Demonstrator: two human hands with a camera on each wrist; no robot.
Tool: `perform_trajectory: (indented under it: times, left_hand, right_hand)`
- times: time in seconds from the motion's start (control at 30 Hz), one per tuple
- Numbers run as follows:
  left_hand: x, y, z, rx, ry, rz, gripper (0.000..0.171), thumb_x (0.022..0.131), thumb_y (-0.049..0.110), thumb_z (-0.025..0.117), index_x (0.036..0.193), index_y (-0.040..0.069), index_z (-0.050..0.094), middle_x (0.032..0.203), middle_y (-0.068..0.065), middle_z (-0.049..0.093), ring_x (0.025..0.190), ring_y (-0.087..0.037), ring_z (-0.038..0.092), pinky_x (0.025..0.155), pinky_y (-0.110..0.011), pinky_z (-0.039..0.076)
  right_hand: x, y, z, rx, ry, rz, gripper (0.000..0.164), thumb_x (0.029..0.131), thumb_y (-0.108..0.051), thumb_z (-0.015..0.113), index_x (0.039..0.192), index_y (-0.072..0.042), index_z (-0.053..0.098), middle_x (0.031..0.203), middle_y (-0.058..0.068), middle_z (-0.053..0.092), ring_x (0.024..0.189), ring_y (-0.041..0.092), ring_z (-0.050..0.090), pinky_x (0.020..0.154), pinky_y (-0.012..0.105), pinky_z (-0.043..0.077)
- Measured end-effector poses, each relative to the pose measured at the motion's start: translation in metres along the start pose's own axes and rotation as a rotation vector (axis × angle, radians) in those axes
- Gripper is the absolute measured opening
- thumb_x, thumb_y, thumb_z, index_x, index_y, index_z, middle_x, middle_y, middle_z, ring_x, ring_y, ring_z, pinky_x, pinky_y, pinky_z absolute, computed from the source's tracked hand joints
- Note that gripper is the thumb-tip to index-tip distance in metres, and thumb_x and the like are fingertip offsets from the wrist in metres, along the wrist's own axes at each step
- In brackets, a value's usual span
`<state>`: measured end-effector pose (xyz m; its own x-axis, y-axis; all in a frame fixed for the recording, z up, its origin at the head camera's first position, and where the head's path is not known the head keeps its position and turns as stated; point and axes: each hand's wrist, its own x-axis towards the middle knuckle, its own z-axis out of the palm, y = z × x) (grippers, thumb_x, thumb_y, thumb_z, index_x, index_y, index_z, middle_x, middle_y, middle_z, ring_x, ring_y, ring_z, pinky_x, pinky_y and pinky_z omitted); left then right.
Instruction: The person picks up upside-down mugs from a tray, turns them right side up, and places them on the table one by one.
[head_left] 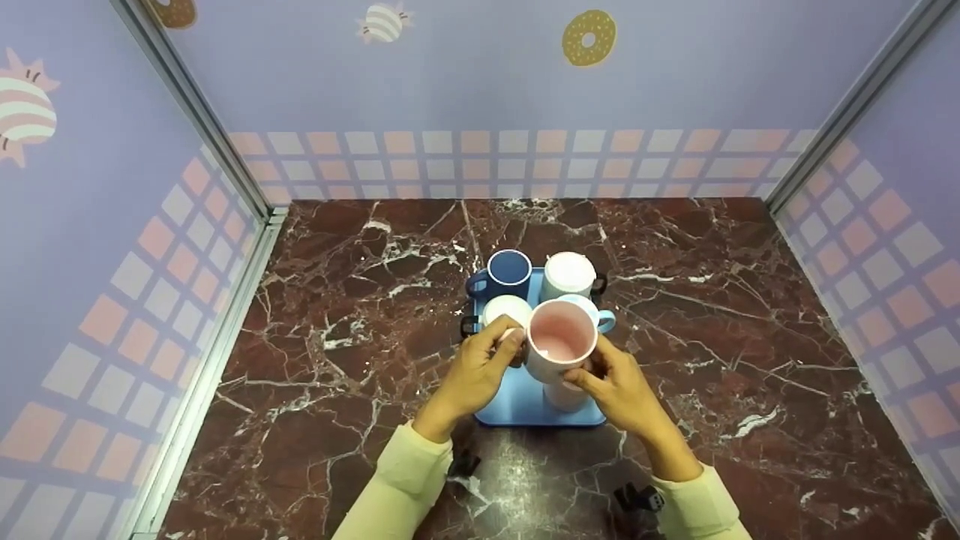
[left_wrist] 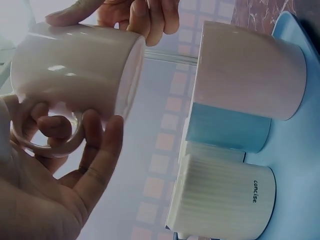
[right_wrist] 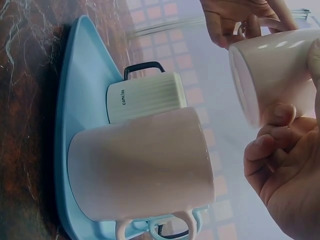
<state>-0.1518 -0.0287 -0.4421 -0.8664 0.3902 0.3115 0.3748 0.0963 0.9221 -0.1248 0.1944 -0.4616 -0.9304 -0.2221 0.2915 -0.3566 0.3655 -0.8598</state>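
1. Lilac walls (head_left: 480, 90) with pink and white squares enclosed the far, left and right sides.
2. The dark red marbled counter (head_left: 360, 315) spread between them, veined in white.
3. A light blue tray (head_left: 510, 401) lay on the counter, in front of the person.
4. The left hand (head_left: 480, 367) held the raised mug from the left, its fingers hooked through the handle and pinching it.
5. The right hand (head_left: 624, 382) gripped that mug's body from the right, thumb on the near side, fingers curled against it.
6. The raised pink mug (head_left: 561, 337) was above the tray, touching neither tray nor counter, its mouth upward.
7. Below it, a second pink mug (right_wrist: 140, 165) stood near right on the tray.
8. Behind that stood a light blue mug (left_wrist: 227, 127); to its left, a ribbed white mug (left_wrist: 225, 195) marked "concise".
9. A dark blue mug (head_left: 510, 274) stood far left, a black-handled white mug (head_left: 568, 274) far right.
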Motion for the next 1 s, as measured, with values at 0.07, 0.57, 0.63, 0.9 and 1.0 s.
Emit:
perform_trajectory:
  times: [0.07, 0.57, 0.63, 0.9, 1.0]
  left_hand:
    - [0.000, 0.003, 0.000, -0.003, 0.005, -0.027, 0.021, 0.103, 0.015, 0.045, 0.093, 0.001, 0.056, 0.076, -0.026, 0.057, 0.073, -0.043, 0.058, 0.067, -0.032, 0.051]
    - [0.001, -0.002, 0.002, -0.126, 0.036, -0.118, 0.023, 0.103, 0.016, 0.045, 0.097, -0.002, 0.058, 0.083, -0.030, 0.059, 0.082, -0.045, 0.061, 0.078, -0.053, 0.055]
    - [0.001, -0.001, 0.003, -0.121, 0.037, -0.112, 0.023, 0.103, 0.017, 0.046, 0.097, -0.003, 0.058, 0.083, -0.029, 0.059, 0.082, -0.044, 0.062, 0.078, -0.052, 0.055]
    - [0.001, -0.003, 0.003, -0.117, 0.059, -0.098, 0.024, 0.103, 0.016, 0.047, 0.095, -0.004, 0.058, 0.082, -0.029, 0.058, 0.081, -0.042, 0.061, 0.077, -0.052, 0.056]
    - [0.002, -0.012, 0.003, -0.122, 0.078, -0.106, 0.022, 0.102, 0.015, 0.047, 0.095, -0.002, 0.058, 0.084, -0.027, 0.059, 0.082, -0.039, 0.061, 0.078, -0.052, 0.056]
  right_hand:
    - [0.000, 0.000, 0.000, 0.007, -0.008, 0.010, 0.042, 0.081, -0.007, 0.073, 0.117, 0.007, 0.058, 0.070, -0.001, 0.053, 0.060, 0.005, 0.046, 0.052, 0.021, 0.041]
    - [0.000, -0.004, -0.001, 0.036, -0.055, 0.010, 0.042, 0.084, -0.006, 0.071, 0.120, 0.009, 0.056, 0.075, -0.001, 0.057, 0.061, 0.005, 0.049, 0.054, 0.022, 0.045]
    - [0.000, -0.002, -0.002, 0.041, -0.056, 0.009, 0.043, 0.083, -0.006, 0.072, 0.120, 0.008, 0.056, 0.076, -0.001, 0.058, 0.062, 0.007, 0.050, 0.054, 0.023, 0.044]
    - [-0.005, 0.009, -0.016, 0.028, 0.002, -0.011, 0.057, 0.076, -0.008, 0.080, 0.127, 0.000, 0.056, 0.075, 0.010, 0.056, 0.058, 0.010, 0.047, 0.049, 0.023, 0.042]
    - [-0.009, 0.017, -0.026, 0.008, 0.039, -0.018, 0.063, 0.074, -0.005, 0.082, 0.131, -0.001, 0.055, 0.080, 0.016, 0.057, 0.060, 0.011, 0.050, 0.051, 0.025, 0.045]
